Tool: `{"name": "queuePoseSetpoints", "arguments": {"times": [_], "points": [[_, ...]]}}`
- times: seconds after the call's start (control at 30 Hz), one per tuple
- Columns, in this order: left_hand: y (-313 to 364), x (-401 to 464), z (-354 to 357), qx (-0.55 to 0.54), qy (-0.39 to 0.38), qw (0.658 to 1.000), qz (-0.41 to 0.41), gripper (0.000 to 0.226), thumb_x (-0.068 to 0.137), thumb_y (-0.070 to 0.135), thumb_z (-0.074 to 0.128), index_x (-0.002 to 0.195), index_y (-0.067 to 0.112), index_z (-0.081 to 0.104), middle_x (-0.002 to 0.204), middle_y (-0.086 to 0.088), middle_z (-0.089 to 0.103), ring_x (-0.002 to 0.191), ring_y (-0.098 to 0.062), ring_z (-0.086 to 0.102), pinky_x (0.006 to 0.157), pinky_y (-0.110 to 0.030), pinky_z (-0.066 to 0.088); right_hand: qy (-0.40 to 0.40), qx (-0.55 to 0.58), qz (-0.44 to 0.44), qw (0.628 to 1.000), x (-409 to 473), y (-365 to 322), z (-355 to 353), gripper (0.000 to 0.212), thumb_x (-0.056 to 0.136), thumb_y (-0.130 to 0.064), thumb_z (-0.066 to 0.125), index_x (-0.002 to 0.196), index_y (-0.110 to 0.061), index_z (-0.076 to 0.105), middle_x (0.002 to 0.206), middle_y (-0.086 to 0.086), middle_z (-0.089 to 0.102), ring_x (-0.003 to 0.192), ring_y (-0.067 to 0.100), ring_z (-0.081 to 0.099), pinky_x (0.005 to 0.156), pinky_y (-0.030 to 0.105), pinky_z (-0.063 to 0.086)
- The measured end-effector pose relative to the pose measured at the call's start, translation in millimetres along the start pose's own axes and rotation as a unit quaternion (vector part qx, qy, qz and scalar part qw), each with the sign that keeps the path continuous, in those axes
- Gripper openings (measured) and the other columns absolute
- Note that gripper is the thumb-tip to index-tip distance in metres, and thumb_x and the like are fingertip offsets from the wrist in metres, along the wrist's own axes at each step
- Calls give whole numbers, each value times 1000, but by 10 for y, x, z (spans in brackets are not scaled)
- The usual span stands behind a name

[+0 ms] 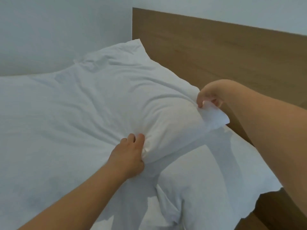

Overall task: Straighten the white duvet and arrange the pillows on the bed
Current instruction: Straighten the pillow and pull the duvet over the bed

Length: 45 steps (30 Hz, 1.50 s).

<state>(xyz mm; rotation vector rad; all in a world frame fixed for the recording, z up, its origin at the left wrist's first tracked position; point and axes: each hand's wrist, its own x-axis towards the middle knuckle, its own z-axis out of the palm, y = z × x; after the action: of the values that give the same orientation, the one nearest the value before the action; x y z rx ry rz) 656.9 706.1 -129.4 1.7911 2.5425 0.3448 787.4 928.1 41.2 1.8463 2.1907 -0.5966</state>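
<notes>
Pillow held: plump white cotton pillow [116, 90], creased cover, lying across the bed w/ its long side near the brown wooden headboard [216, 52]; far corner sits at the wall/headboard junction.
L hand: left hand [129, 155] grips the pillow's near corner, fingers curled into the bunched fabric, thumb underneath; forearm comes in from lower left.
R hand: right hand [209, 97] pinches the flat loose flap of the pillowcase at the pillow's headboard-side corner, between thumb and curled fingers; flap hangs down below the fingers. Forearm enters from the right edge.
Second pillow: another white fabric pillow [207, 176] lies below & right of the first, next to the headboard, partly under the held pillow's corner; its wavy edge shows at lower right.
Duvet: white crumpled duvet [41, 130] covers the bed to the left and front, touching both pillows; rumpled folds at bottom centre.
Surroundings: plain pale wall [58, 30] behind the bed on left and above the headboard.
</notes>
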Motion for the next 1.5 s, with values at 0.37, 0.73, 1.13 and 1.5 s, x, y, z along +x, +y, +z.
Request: {"name": "queuePoseSetpoints", "arguments": {"times": [0.37, 0.73, 1.13, 1.5], "points": [[-1169, -1382, -703, 83, -44, 973, -212, 64, 98, 56, 15, 151, 35, -14, 162, -1, -6, 148, -24, -8, 114, -60, -11, 90, -175, -364, 910, -1272, -919, 1900, 75, 98, -54, 28, 154, -16, -4, 161, 8, -15, 148, 27, -9, 119, 50, -6], [-3215, -2359, -323, 114, -60, 934, -333, 67, 79, 80, -10, 140, 55, -26, 158, 11, -25, 145, -25, -25, 97, -76, -18, 139, -124, -396, 899, -1658, -2176, 3840, 73, 91, -69, 8, 153, -34, -9, 161, 3, -16, 147, 27, -16, 116, 50, -14], [-3972, -1970, 351, 74, 0, 944, -323, 67, 85, 76, -5, 146, 50, -16, 161, 1, -19, 143, -33, -27, 94, -82, -10, 223, -176, -332, 899, -1097, -2405, 4413, 67, 93, -62, 5, 154, -33, 2, 163, 2, -4, 149, 24, -4, 119, 49, -3], [-4178, -2179, -116, -46, -222, 945, -236, 71, 86, 73, 8, 145, 47, -22, 152, 7, -39, 138, -28, -39, 90, -80, -19, 94, -104, -243, 960, -2029, -2814, 4029, 46, 100, -31, 38, 144, -20, 38, 153, 2, 35, 138, 22, 35, 111, 35, 25]]}}
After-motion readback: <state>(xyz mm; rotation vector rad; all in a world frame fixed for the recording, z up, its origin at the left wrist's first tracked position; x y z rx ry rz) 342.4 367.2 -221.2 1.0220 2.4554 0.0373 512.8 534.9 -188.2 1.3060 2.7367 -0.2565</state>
